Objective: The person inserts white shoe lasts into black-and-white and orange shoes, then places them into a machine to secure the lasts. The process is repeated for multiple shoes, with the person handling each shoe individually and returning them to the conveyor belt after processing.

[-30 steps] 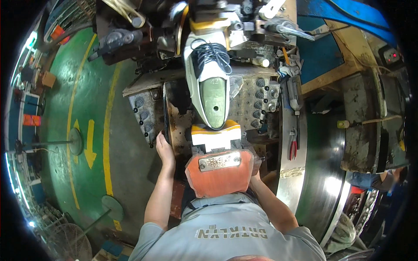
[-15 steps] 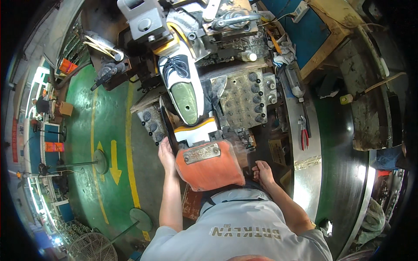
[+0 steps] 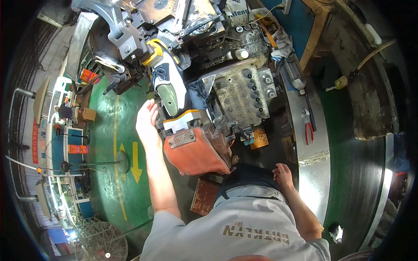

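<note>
A white and dark-blue shoe upper with dark laces sits on a green shoe last in the machine. Its far end lies between yellow-edged pads; its near end is by a white pad with a yellow edge. My left hand is raised left of the shoe, fingers stretched up, holding nothing. Whether it touches the machine, I cannot tell. My right hand hangs beside my right thigh, fingers loosely bent and apart, with nothing visible in it.
In front of me juts an orange padded block with a metal plate. A worn metal panel with knobs stands right of the shoe. Red-handled pliers lie on the metal ledge. A fan is at lower left.
My left hand has moved forward and left, up alongside the shoe. My right hand has shifted right, away from the orange block. The whole view has swung slightly.
</note>
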Demonstrator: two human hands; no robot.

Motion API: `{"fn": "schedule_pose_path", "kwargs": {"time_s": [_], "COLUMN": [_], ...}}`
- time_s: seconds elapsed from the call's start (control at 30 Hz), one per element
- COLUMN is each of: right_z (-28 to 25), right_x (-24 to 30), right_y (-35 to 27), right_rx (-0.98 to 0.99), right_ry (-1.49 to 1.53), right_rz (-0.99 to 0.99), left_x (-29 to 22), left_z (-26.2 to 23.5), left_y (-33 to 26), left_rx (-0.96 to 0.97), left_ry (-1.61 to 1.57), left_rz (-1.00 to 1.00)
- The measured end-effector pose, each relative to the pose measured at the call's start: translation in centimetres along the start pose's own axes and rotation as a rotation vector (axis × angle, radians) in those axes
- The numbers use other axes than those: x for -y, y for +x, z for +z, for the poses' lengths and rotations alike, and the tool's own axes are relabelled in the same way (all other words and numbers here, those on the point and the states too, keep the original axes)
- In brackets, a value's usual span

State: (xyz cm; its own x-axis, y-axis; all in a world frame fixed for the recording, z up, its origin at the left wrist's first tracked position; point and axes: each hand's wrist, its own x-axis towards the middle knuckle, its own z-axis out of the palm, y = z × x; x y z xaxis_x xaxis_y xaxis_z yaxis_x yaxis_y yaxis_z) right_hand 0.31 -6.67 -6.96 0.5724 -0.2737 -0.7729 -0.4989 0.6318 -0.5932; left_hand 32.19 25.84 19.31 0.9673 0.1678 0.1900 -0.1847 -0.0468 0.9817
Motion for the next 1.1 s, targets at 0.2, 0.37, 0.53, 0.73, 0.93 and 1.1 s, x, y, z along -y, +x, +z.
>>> {"fn": "schedule_pose_path", "kwargs": {"time_s": [0.2, 0.37, 0.53, 0.73, 0.93, 1.1], "right_z": [-1.9, -3.0, -3.0, -2.9, -2.8, -2.3], "right_x": [0.6, 0.3, 0.1, 0.2, 0.3, 0.0], "right_y": [-0.7, -0.9, -1.0, -1.4, -1.4, -1.5], "right_rx": [0.01, 0.007, -0.002, -0.008, -0.022, 0.012], "right_ry": [0.001, 0.024, 0.02, 0.007, -0.036, -0.062], "right_rz": [-0.027, -0.048, -0.031, -0.022, -0.016, -0.04], "left_x": [0.4, -0.7, 1.6, 1.8, 1.9, 1.1], "left_z": [2.8, 5.3, 4.2, 5.6, 6.5, 6.3], "left_y": [1.5, 1.9, 4.3, 4.8, 4.5, 4.2], "left_rx": [0.026, 0.048, 0.085, 0.089, 0.073, 0.111], "left_ry": [0.209, 0.287, 0.4, 0.521, 0.47, 0.42], "left_rz": [0.077, 0.014, 0.073, 0.093, 0.049, 0.07]}}
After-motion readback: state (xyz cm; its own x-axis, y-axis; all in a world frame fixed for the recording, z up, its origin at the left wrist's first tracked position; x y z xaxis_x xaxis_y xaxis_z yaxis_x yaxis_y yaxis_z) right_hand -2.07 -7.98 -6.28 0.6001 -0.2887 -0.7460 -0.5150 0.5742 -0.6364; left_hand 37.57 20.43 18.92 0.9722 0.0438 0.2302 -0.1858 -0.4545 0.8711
